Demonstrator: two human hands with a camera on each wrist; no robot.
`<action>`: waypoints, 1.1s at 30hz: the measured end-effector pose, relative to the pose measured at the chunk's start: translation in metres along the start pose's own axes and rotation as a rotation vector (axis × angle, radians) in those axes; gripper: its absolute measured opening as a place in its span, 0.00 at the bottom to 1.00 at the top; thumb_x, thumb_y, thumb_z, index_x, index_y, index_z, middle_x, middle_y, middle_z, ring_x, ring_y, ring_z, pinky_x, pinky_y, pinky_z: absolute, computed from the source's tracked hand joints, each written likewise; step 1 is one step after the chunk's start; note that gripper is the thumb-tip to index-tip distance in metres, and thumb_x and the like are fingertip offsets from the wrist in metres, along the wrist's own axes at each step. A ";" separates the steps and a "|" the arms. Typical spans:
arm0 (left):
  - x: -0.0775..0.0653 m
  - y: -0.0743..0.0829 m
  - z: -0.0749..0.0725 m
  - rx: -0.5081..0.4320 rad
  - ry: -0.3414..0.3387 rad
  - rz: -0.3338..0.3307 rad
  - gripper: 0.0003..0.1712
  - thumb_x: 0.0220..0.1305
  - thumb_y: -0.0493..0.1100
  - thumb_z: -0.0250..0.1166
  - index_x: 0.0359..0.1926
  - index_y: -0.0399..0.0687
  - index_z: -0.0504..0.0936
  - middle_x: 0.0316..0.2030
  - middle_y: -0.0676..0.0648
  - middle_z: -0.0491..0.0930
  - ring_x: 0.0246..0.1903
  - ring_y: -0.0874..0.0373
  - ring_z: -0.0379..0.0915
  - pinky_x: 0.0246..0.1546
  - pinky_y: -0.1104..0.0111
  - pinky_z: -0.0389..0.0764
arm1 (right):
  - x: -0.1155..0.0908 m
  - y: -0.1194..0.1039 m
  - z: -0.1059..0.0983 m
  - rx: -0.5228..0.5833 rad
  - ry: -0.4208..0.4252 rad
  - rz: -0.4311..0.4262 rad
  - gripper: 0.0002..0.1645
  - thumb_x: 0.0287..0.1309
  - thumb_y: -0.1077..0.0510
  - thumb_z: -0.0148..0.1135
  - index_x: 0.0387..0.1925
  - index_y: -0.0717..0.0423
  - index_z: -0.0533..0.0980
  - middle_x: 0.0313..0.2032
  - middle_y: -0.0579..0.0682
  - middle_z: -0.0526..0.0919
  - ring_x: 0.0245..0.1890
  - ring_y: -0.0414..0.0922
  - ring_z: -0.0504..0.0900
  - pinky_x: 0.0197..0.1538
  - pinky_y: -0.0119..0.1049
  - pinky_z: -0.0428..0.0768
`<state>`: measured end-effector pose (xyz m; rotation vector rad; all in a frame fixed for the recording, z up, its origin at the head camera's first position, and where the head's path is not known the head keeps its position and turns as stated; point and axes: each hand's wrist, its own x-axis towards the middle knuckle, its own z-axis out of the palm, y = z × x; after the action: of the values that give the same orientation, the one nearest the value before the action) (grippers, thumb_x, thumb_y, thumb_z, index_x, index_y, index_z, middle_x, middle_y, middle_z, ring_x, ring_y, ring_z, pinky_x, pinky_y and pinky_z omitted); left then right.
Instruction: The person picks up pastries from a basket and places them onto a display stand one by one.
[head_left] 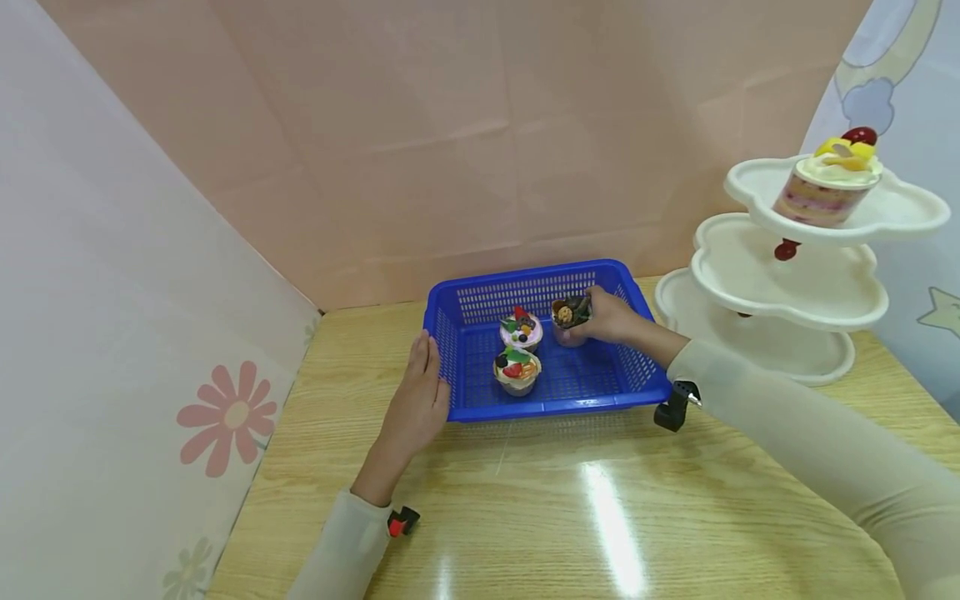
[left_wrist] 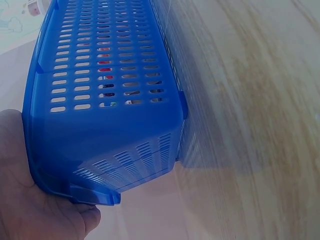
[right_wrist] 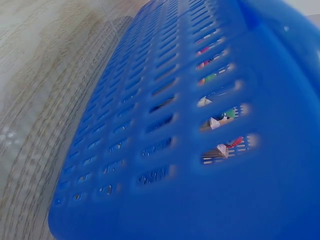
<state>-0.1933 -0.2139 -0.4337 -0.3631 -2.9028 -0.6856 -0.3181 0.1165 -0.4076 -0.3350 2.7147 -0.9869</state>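
A blue plastic basket [head_left: 543,407] with slotted walls stands on the wooden table. Inside it, my right hand [head_left: 611,318] grips a dessert cup [head_left: 570,333] with a dark topping and a walnut-like piece. To its left in the basket are a pink-topped cupcake [head_left: 521,335] and a cream cupcake [head_left: 517,385] with fruit and a green leaf. My left hand [head_left: 414,408] rests against the basket's left rim, its fingers straight. The left wrist view shows this palm [left_wrist: 30,215] along the rim; in the right wrist view the basket wall [right_wrist: 240,195] hides my right hand.
At the right stands a white three-tier stand [head_left: 787,292] with scalloped plates. A layered dessert cup [head_left: 823,198] with yellow fruit and a red cherry sits on its top plate. A pink cloth [head_left: 375,150] hangs behind the basket, and a flowered panel [head_left: 150,333] borders the left.
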 end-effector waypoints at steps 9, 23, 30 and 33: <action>0.000 0.000 0.000 -0.005 -0.007 0.003 0.36 0.77 0.42 0.44 0.78 0.31 0.44 0.80 0.37 0.36 0.79 0.49 0.28 0.75 0.53 0.48 | 0.000 0.002 0.003 -0.032 0.004 -0.019 0.46 0.52 0.52 0.76 0.61 0.78 0.64 0.54 0.74 0.76 0.55 0.66 0.76 0.59 0.58 0.74; 0.000 -0.001 -0.001 -0.005 -0.007 0.008 0.35 0.78 0.42 0.42 0.78 0.31 0.44 0.80 0.36 0.37 0.79 0.50 0.28 0.75 0.55 0.47 | 0.001 0.002 0.007 -0.067 -0.024 -0.083 0.37 0.49 0.52 0.77 0.52 0.72 0.73 0.47 0.68 0.82 0.49 0.61 0.79 0.55 0.56 0.76; 0.000 -0.001 -0.001 -0.004 -0.012 0.007 0.35 0.78 0.43 0.41 0.78 0.32 0.44 0.80 0.36 0.37 0.79 0.50 0.28 0.75 0.55 0.46 | 0.002 0.003 0.009 -0.076 -0.047 -0.101 0.38 0.47 0.51 0.79 0.52 0.72 0.73 0.46 0.65 0.82 0.47 0.59 0.80 0.54 0.55 0.77; 0.000 -0.001 -0.001 -0.003 -0.018 -0.001 0.35 0.78 0.43 0.41 0.78 0.32 0.43 0.80 0.37 0.36 0.79 0.50 0.27 0.75 0.55 0.45 | 0.003 0.003 0.010 -0.079 -0.049 -0.106 0.37 0.46 0.52 0.79 0.52 0.71 0.74 0.45 0.64 0.83 0.46 0.58 0.80 0.53 0.54 0.77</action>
<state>-0.1938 -0.2152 -0.4336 -0.3700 -2.9195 -0.6912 -0.3181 0.1119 -0.4174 -0.5150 2.7207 -0.8868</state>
